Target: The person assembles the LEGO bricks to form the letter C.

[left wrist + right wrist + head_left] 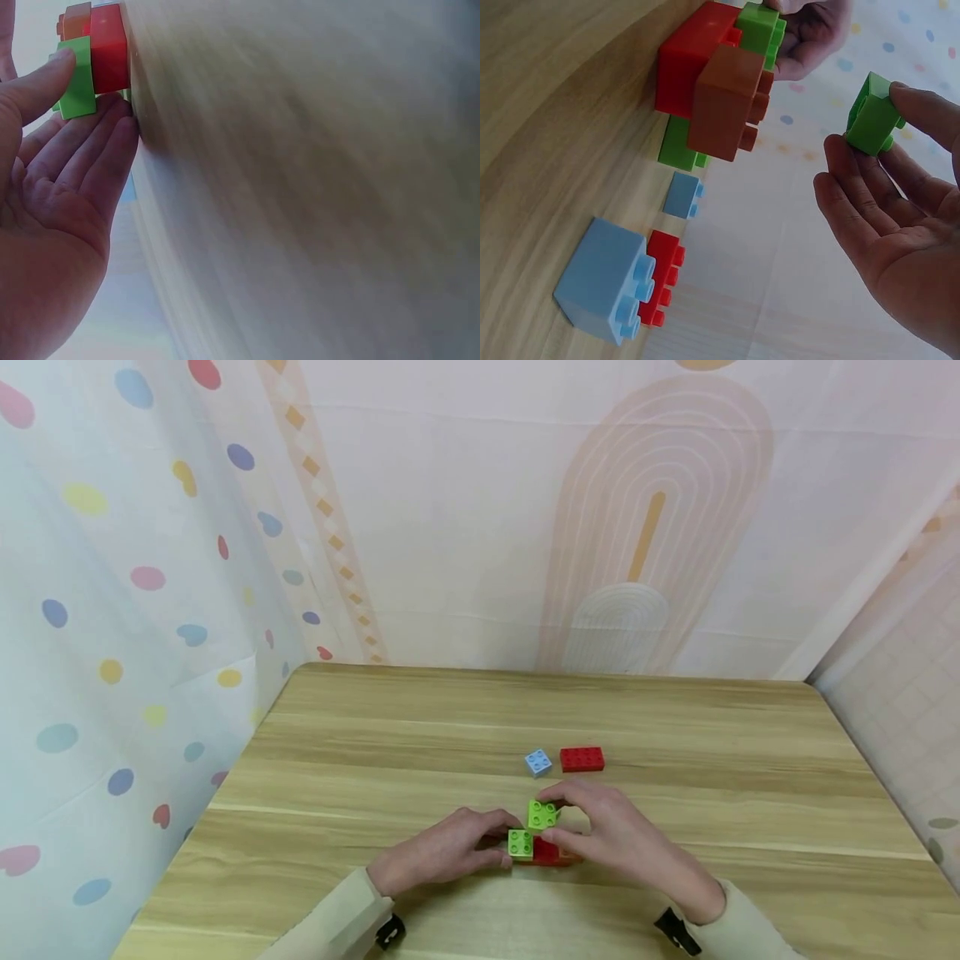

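Observation:
Resting on the table (375, 735), a red brick (545, 850) carries a green brick (520, 843) at its left end and an orange-brown brick (721, 105) at its right end. My left hand (453, 850) pinches that left-end green brick, with its thumb on one side and fingers on the other. In my right hand (611, 827), thumb and fingertips hold a second green brick (874, 116) above the red brick. Its studs show in the head view, and its hollow underside shows partly in the right wrist view.
A small light blue brick (537, 762) and a red brick (582, 759) lie farther back. The right wrist view also shows a larger light blue brick (604, 277) and another green brick (676, 142) behind the built bricks. A patterned curtain (450, 527) stands along the back.

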Motion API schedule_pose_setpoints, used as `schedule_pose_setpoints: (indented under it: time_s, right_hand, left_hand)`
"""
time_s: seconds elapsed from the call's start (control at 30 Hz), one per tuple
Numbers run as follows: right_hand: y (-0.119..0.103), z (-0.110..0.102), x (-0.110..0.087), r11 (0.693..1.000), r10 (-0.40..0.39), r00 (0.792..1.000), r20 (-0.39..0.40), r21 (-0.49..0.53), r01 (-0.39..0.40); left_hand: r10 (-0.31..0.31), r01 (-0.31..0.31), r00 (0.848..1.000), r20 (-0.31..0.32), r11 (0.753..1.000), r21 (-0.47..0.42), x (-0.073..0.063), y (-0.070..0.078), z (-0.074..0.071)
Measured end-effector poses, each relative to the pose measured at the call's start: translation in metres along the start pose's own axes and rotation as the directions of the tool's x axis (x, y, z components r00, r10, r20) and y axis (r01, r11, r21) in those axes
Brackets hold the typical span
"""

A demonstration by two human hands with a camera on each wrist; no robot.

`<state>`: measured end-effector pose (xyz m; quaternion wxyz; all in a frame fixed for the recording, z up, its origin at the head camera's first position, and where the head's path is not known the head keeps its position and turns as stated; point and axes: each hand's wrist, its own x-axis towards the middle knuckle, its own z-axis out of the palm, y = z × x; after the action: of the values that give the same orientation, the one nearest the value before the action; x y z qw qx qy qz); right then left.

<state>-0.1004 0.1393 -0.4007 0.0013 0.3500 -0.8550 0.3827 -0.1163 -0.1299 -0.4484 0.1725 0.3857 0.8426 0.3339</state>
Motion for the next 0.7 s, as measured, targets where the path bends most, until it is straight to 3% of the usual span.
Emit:
schedule_pose_setpoints:
  time_s: [0.43, 0.7]
  right_hand:
    - [0.001, 0.012, 0.006, 0.999, -0.011, 0.998, 0.067, 0.049, 0.008]
    - [0.001, 0.02, 0.008, 1.0, -0.014, 0.995, 0.095, 0.023, 0.012]
  left_hand:
    - [-0.019, 0.019, 1.0, 0.01, 1.0, -0.007, -0.001, 0.0, 0.001]
    - [-0.045, 0.045, 0.999, 0.005, 0.998, -0.051, -0.001, -0.002, 0.001]
